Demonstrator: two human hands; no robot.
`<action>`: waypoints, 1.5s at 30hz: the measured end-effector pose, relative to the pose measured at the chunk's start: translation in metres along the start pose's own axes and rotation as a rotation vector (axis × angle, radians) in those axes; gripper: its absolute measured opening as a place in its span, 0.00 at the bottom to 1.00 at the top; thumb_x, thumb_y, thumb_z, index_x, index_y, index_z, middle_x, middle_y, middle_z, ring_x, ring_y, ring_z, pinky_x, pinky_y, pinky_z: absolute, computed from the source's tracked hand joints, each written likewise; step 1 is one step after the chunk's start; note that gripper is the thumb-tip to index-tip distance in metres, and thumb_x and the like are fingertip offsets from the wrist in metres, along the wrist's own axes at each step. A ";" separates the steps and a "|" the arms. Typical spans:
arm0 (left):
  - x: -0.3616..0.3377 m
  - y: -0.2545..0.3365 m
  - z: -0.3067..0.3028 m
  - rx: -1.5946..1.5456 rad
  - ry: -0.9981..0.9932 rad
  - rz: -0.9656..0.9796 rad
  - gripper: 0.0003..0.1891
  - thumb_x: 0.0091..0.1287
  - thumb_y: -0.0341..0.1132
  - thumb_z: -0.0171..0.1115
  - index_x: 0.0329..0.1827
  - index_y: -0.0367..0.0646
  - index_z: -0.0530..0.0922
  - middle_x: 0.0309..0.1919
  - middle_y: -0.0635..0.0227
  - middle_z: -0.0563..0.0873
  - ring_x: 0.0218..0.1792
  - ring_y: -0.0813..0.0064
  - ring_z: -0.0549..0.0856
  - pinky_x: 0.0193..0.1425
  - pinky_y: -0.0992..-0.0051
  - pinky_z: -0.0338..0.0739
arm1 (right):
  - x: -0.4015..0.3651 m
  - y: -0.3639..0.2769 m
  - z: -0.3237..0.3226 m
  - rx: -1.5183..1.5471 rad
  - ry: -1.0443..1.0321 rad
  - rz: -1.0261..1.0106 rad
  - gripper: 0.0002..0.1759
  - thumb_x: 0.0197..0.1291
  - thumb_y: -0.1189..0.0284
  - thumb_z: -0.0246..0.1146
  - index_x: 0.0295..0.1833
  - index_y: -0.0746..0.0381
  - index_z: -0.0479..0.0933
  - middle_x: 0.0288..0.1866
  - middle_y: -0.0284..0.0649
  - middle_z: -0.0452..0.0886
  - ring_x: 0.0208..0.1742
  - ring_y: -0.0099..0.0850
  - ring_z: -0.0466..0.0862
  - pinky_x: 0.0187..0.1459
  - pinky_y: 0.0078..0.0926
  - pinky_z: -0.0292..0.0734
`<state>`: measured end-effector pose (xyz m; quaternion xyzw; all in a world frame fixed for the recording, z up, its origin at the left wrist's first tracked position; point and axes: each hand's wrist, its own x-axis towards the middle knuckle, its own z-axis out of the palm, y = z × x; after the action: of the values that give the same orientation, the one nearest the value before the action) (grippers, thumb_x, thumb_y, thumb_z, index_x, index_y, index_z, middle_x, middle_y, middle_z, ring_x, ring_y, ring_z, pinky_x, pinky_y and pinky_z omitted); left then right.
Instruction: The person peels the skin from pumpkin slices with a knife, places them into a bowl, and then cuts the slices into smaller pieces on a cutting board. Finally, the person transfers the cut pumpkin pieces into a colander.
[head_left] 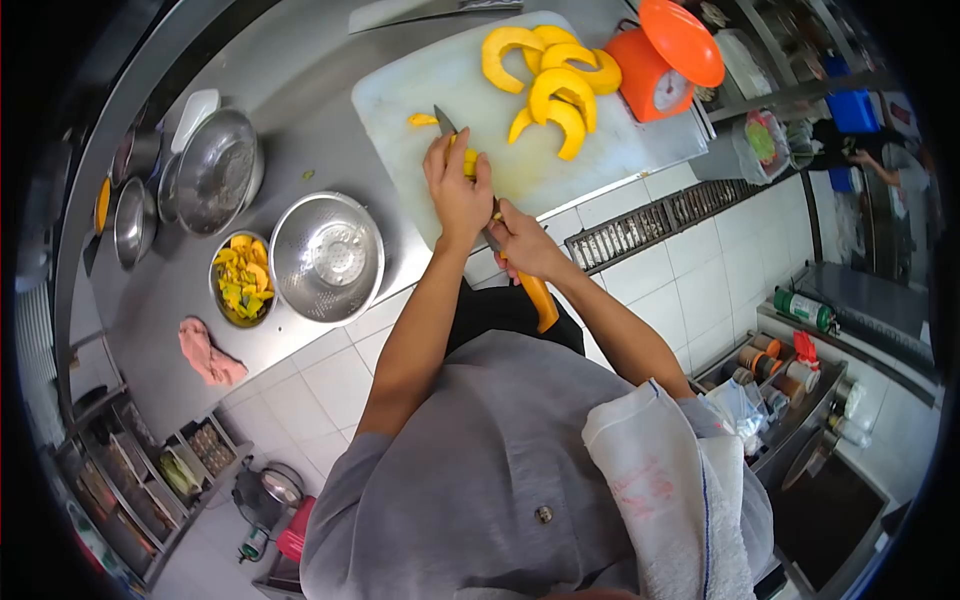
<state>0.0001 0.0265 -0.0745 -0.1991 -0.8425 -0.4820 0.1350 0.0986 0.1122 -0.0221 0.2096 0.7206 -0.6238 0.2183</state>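
On the white cutting board [400,95], my left hand [460,190] has its fingers bent over a yellow pumpkin piece [470,160], beside a knife blade. My right hand [527,242] grips the knife [541,300]; its orange handle sticks out below the hand, toward my body. The blade runs under my left hand, and its tip shows past the fingers. A small yellow scrap [421,119] lies left of the tip. Several crescent pumpkin slices [560,90] are heaped at the board's far right side. My left hand partly hides the piece.
An orange kitchen scale [655,75] stands right of the slices. Left of the board are a perforated steel colander [290,250], a bowl of pumpkin trimmings [242,318], steel bowls [240,190] and a pink cloth [208,352]. Another person [890,165] is at far right.
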 end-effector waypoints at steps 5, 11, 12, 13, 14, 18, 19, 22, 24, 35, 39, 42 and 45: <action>0.011 0.016 -0.024 -0.112 0.157 -0.122 0.21 0.61 0.30 0.67 0.59 0.40 0.82 0.59 0.51 0.79 0.63 0.49 0.74 0.68 0.58 0.70 | -0.001 -0.027 0.012 -0.076 -0.056 -0.080 0.08 0.75 0.71 0.45 0.51 0.64 0.65 0.19 0.44 0.76 0.12 0.33 0.77 0.14 0.32 0.74; 0.014 0.003 -0.114 -0.031 0.456 -0.176 0.21 0.63 0.31 0.68 0.59 0.38 0.80 0.56 0.51 0.80 0.60 0.51 0.77 0.65 0.58 0.71 | -0.004 -0.085 0.058 -0.315 -0.276 -0.163 0.12 0.72 0.70 0.50 0.53 0.67 0.64 0.26 0.54 0.82 0.20 0.47 0.84 0.21 0.43 0.79; 0.012 -0.002 -0.131 -0.035 0.514 -0.222 0.20 0.64 0.32 0.68 0.59 0.37 0.80 0.55 0.51 0.80 0.59 0.51 0.77 0.65 0.58 0.71 | 0.005 -0.079 0.074 -0.316 -0.280 -0.166 0.12 0.72 0.70 0.50 0.53 0.67 0.64 0.26 0.54 0.82 0.20 0.47 0.84 0.21 0.43 0.79; 0.007 -0.009 -0.146 0.027 0.561 -0.260 0.19 0.64 0.33 0.67 0.58 0.37 0.80 0.53 0.51 0.80 0.58 0.51 0.77 0.65 0.57 0.71 | 0.019 -0.065 0.093 -0.439 -0.194 -0.394 0.13 0.73 0.69 0.50 0.55 0.66 0.63 0.25 0.56 0.81 0.22 0.51 0.83 0.24 0.47 0.78; 0.002 -0.018 -0.157 0.088 0.609 -0.300 0.18 0.65 0.33 0.67 0.57 0.37 0.81 0.52 0.50 0.80 0.57 0.51 0.78 0.64 0.56 0.70 | 0.026 -0.057 0.101 -0.561 -0.102 -0.622 0.14 0.73 0.69 0.51 0.57 0.66 0.63 0.25 0.57 0.80 0.23 0.56 0.82 0.28 0.52 0.77; -0.007 -0.058 -0.175 0.286 0.626 -0.372 0.15 0.66 0.34 0.66 0.53 0.37 0.82 0.51 0.52 0.80 0.53 0.51 0.79 0.62 0.57 0.71 | 0.024 -0.071 0.088 -0.503 -0.106 -0.463 0.15 0.69 0.69 0.53 0.56 0.65 0.64 0.35 0.64 0.82 0.38 0.64 0.82 0.44 0.59 0.75; -0.002 -0.057 -0.175 0.353 0.617 -0.268 0.13 0.66 0.33 0.66 0.51 0.37 0.83 0.50 0.51 0.80 0.53 0.51 0.79 0.62 0.56 0.71 | 0.020 -0.074 0.073 -0.465 -0.106 -0.359 0.15 0.68 0.70 0.53 0.55 0.65 0.65 0.34 0.61 0.83 0.34 0.60 0.83 0.38 0.56 0.77; 0.024 -0.041 -0.152 0.293 0.402 -0.133 0.09 0.64 0.31 0.64 0.45 0.39 0.84 0.47 0.50 0.83 0.51 0.50 0.81 0.59 0.56 0.74 | 0.007 -0.056 0.011 -0.182 -0.071 -0.032 0.23 0.75 0.69 0.51 0.71 0.63 0.61 0.34 0.39 0.79 0.24 0.25 0.79 0.15 0.26 0.73; 0.053 -0.043 -0.108 0.220 0.177 0.009 0.14 0.59 0.29 0.67 0.50 0.41 0.84 0.40 0.54 0.84 0.46 0.50 0.84 0.53 0.57 0.78 | -0.005 -0.019 -0.027 -0.069 0.179 -0.199 0.26 0.64 0.77 0.53 0.69 0.60 0.64 0.28 0.39 0.76 0.18 0.24 0.75 0.15 0.24 0.71; 0.100 -0.043 -0.027 0.682 -0.316 -0.192 0.19 0.64 0.33 0.60 0.57 0.36 0.80 0.48 0.50 0.86 0.52 0.49 0.84 0.59 0.55 0.80 | -0.102 0.031 -0.098 0.083 0.468 0.127 0.11 0.75 0.69 0.53 0.58 0.57 0.64 0.24 0.36 0.74 0.15 0.23 0.73 0.12 0.24 0.70; 0.089 -0.037 -0.087 0.561 -0.299 -0.303 0.27 0.56 0.36 0.69 0.58 0.35 0.76 0.45 0.44 0.86 0.49 0.45 0.86 0.54 0.54 0.81 | -0.103 0.042 -0.097 0.060 0.446 0.041 0.06 0.75 0.70 0.52 0.51 0.59 0.65 0.23 0.36 0.75 0.15 0.23 0.73 0.13 0.23 0.70; 0.059 -0.014 -0.165 0.605 -0.145 -0.337 0.21 0.55 0.37 0.72 0.50 0.39 0.76 0.48 0.45 0.85 0.51 0.45 0.84 0.55 0.53 0.79 | -0.108 0.034 -0.102 0.055 0.436 0.021 0.07 0.74 0.71 0.52 0.47 0.62 0.63 0.22 0.38 0.75 0.15 0.25 0.75 0.14 0.26 0.72; 0.044 0.008 -0.186 0.838 -0.271 -0.364 0.24 0.57 0.38 0.73 0.55 0.39 0.77 0.49 0.47 0.85 0.52 0.47 0.84 0.55 0.55 0.79 | -0.107 0.039 -0.105 0.026 0.412 0.024 0.08 0.74 0.71 0.52 0.47 0.63 0.63 0.21 0.40 0.76 0.14 0.26 0.75 0.15 0.27 0.71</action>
<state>-0.0283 -0.1222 0.0425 -0.0376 -0.9955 -0.0863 0.0059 0.2025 0.2187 0.0213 0.3442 0.7393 -0.5744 0.0713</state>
